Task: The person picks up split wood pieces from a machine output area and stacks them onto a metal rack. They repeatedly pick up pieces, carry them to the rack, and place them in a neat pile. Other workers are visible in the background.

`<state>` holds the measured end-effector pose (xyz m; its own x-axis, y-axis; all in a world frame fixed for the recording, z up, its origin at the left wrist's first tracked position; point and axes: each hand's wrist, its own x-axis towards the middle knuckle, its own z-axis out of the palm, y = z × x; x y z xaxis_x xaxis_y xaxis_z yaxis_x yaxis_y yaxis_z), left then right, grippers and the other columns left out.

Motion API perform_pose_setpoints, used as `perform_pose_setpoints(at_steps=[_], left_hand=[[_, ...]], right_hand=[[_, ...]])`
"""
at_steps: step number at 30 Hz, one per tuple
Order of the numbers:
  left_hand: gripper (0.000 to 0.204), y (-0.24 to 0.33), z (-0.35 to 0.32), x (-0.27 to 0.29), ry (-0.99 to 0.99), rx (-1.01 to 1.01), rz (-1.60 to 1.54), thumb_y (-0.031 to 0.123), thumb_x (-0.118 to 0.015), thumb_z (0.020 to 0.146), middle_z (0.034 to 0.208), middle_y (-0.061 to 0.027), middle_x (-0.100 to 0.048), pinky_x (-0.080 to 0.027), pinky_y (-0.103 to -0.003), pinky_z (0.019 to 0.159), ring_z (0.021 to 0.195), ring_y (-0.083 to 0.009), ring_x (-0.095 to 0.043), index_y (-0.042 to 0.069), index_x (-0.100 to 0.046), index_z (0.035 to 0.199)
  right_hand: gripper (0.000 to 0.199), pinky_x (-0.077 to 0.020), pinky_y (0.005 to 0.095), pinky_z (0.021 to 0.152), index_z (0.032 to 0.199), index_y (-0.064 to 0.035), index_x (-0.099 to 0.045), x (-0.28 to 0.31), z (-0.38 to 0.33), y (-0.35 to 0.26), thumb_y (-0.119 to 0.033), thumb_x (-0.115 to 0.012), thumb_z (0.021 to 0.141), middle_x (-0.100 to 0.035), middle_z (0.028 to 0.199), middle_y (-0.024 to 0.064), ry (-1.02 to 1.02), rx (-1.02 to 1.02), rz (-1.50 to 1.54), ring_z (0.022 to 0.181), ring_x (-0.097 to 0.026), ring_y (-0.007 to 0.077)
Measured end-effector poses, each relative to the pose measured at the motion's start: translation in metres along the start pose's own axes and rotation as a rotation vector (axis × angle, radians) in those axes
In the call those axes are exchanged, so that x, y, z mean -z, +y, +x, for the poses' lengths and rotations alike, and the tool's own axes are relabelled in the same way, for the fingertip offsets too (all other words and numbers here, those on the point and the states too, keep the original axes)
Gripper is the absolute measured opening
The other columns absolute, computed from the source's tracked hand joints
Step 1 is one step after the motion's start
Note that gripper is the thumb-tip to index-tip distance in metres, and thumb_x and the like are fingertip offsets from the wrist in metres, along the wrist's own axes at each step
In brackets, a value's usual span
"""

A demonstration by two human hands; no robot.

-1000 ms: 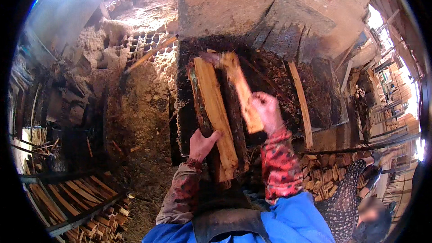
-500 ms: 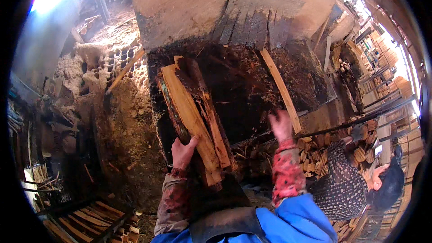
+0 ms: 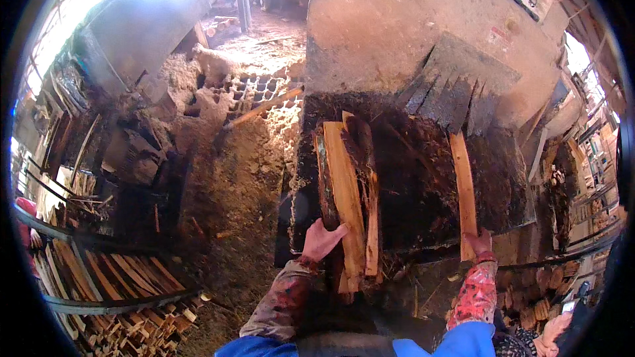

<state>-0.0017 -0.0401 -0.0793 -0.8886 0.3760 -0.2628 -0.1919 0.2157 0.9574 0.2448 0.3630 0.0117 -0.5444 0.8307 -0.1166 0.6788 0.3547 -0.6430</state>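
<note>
A bark-edged wooden slab [image 3: 344,192] lies lengthwise at the left of the dark machine bed [image 3: 417,192]. My left hand [image 3: 323,240] grips its near end from the left side, thumb over the top. Against its right side rests a rougher, bark-covered slab [image 3: 372,218]. My right hand [image 3: 479,243] is closed round the near end of a narrow pale wooden strip [image 3: 464,192], its fingers partly hidden. The strip's far end meets the dark slit flaps [image 3: 453,96] hanging from the machine housing [image 3: 397,33].
Sawdust covers the floor [image 3: 245,185] left of the bed. A metal rack [image 3: 126,304] holding several wooden strips stands at the lower left. Another person [image 3: 555,337] is at the lower right, near stacked wood pieces [image 3: 542,291]. A post [image 3: 239,0] stands far back.
My right hand has moved from beside the strip onto its near end and closed on it. My left hand stays on the slab. The view has swung left, showing more of the rack.
</note>
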Motion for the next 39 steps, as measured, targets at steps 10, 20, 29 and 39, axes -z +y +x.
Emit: perform_pose_setpoints(at_steps=[10,20,29,39], left_hand=[[0.055,0.036,-0.006,-0.006,-0.052,-0.014,0.148,0.04,-0.07,0.067,0.092,-0.0161,-0.065,-0.047,-0.033,0.078,0.089,-0.024,-0.063,-0.005,-0.059,0.097],[0.042,0.064,-0.017,-0.005,-0.036,-0.016,-0.037,0.027,-0.07,0.072,0.09,-0.0125,-0.066,-0.048,-0.031,0.076,0.085,-0.0186,-0.062,-0.007,-0.059,0.092],[0.042,0.034,-0.004,-0.004,-0.061,-0.024,-0.095,0.027,-0.07,0.071,0.091,-0.0134,-0.066,-0.048,-0.031,0.077,0.087,-0.0199,-0.063,-0.005,-0.059,0.095],[0.044,0.083,-0.02,0.004,-0.141,-0.011,0.076,0.032,-0.069,0.072,0.093,-0.0128,-0.066,-0.048,-0.031,0.078,0.088,-0.0206,-0.063,-0.004,-0.061,0.097]], right_hand=[[0.032,-0.0471,0.0362,0.059,0.079,0.0058,-0.061,-0.074,-0.077,-0.008,-0.023,-0.069,0.07,-0.063,0.069,0.0154,-0.041,0.098,0.097,0.064,-0.062,0.0212],[0.027,-0.0434,0.0416,0.055,0.075,0.0066,-0.053,-0.081,-0.229,-0.039,-0.019,-0.063,0.074,-0.056,0.069,0.0244,-0.006,-0.05,0.118,0.064,-0.058,0.0369],[0.024,-0.0445,0.0419,0.061,0.098,0.003,-0.055,-0.084,-0.221,-0.109,-0.012,-0.059,0.079,-0.056,0.075,0.0213,-0.092,0.218,-0.038,0.071,-0.055,0.0413],[0.056,-0.0402,0.0434,0.086,0.113,0.0084,-0.048,-0.164,-0.168,-0.2,-0.028,-0.066,0.076,-0.042,0.111,0.0227,-0.049,0.606,-0.089,0.104,-0.044,0.0384]])
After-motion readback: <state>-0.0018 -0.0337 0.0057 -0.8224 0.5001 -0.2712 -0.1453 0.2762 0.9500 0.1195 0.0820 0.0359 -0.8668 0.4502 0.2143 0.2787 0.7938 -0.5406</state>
